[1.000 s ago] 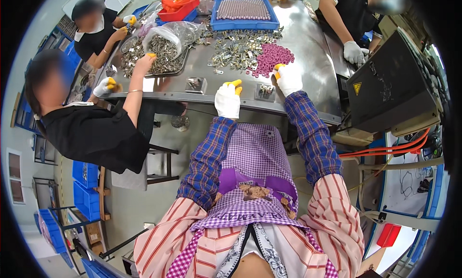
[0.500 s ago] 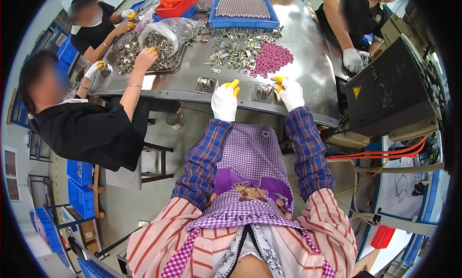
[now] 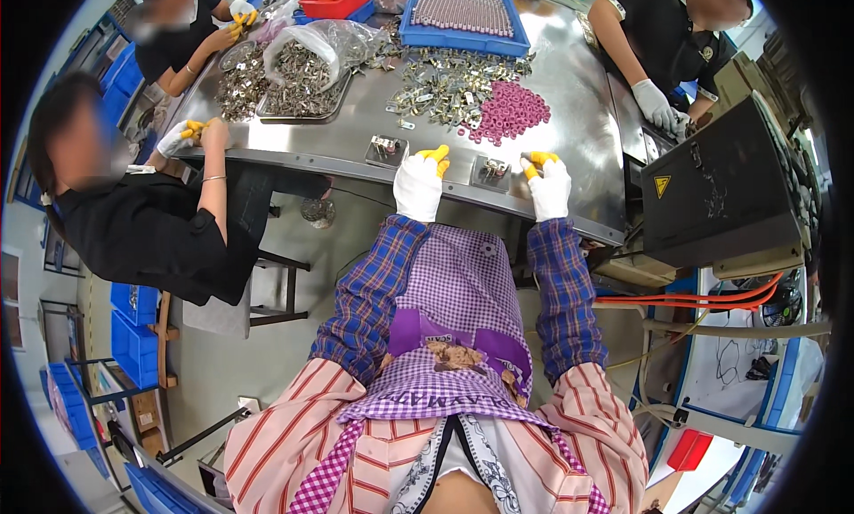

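Note:
Both my hands wear white gloves with yellow fingertips, at the near edge of the metal table. My left hand (image 3: 418, 187) is closed, its fingertips pressed together between two small metal fixtures; what it pinches, if anything, is too small to name. The left fixture (image 3: 384, 149) is beside it. My right hand (image 3: 550, 190) is just right of the second fixture (image 3: 491, 172), apart from it, with fingers curled in; anything between them cannot be made out. Beyond my hands lie a heap of small metal clips (image 3: 445, 89) and a heap of pink rings (image 3: 507, 114).
A blue tray (image 3: 464, 46) holding rows of pinkish rods stands behind the heaps. To the left, a plastic bag (image 3: 334, 52) of metal parts rests on a tray. Co-workers sit left and right. A dark machine box (image 3: 712, 185) stands close on my right.
My right hand has drawn back a little toward me from the right fixture; my left stays nearly in place. The co-worker at left has moved a hand from the metal parts to their other hand.

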A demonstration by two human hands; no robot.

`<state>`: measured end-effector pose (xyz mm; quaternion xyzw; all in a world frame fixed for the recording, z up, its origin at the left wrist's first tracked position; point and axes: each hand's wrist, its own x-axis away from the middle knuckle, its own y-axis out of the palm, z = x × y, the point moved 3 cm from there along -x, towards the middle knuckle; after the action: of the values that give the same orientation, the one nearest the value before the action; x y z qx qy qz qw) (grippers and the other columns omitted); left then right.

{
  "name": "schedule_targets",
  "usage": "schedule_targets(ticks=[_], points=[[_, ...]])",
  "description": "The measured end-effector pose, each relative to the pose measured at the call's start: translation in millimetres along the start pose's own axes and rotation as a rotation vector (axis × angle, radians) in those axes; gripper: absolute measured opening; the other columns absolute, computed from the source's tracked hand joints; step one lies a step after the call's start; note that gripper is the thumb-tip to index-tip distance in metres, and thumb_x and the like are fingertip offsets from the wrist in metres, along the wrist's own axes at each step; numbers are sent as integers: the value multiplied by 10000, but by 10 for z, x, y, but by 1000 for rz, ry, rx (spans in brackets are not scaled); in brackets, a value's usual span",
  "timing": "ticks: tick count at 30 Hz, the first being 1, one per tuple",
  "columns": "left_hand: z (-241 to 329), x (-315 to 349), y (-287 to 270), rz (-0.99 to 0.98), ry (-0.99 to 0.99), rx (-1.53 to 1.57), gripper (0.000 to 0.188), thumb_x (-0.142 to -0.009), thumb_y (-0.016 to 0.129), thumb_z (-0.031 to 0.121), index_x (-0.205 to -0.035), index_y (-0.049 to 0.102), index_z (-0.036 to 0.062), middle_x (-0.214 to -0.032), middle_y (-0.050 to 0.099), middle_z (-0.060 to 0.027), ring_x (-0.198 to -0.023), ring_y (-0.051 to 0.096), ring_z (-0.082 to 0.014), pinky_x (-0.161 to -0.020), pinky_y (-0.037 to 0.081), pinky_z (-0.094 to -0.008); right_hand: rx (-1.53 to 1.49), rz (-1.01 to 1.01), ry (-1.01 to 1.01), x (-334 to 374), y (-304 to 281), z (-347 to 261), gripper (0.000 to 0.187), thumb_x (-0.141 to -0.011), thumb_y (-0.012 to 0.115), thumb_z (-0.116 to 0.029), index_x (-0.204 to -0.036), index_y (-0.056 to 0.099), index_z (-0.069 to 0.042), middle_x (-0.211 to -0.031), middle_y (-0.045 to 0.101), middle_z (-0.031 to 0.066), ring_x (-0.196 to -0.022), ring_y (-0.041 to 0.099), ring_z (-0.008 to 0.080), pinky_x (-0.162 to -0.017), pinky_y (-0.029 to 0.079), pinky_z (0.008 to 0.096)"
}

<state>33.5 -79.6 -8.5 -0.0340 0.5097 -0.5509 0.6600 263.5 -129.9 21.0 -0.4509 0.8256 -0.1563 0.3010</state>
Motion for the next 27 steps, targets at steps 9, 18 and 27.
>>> schedule_targets(ticks=[9,18,27], points=[[384,-185,-290,-446,-325,354,372,-813,638,213,-1168,610,104,-952,664,-81,-791,614,-252,-698,484,-335,-54,-446,100,-25,46,-388,232,-766,669,-35,-998,667,-21,-914,659,104,-754,619,192,-744,497,266],[505,-106,-217,-730,0,33,477,-869,558,335,-1305,508,148,-987,669,-51,-837,623,-276,-739,492,-337,115,-453,89,-8,49,-430,261,-757,672,-51,-1014,649,-13,-913,663,86,-758,612,192,-730,494,256],[506,-279,-266,-692,-4,96,402,-866,565,338,-1213,560,135,-997,670,-51,-835,629,-281,-742,494,-346,210,-416,-68,-78,119,-343,269,-751,692,-87,-1005,649,-8,-901,658,83,-764,606,183,-715,486,249]])
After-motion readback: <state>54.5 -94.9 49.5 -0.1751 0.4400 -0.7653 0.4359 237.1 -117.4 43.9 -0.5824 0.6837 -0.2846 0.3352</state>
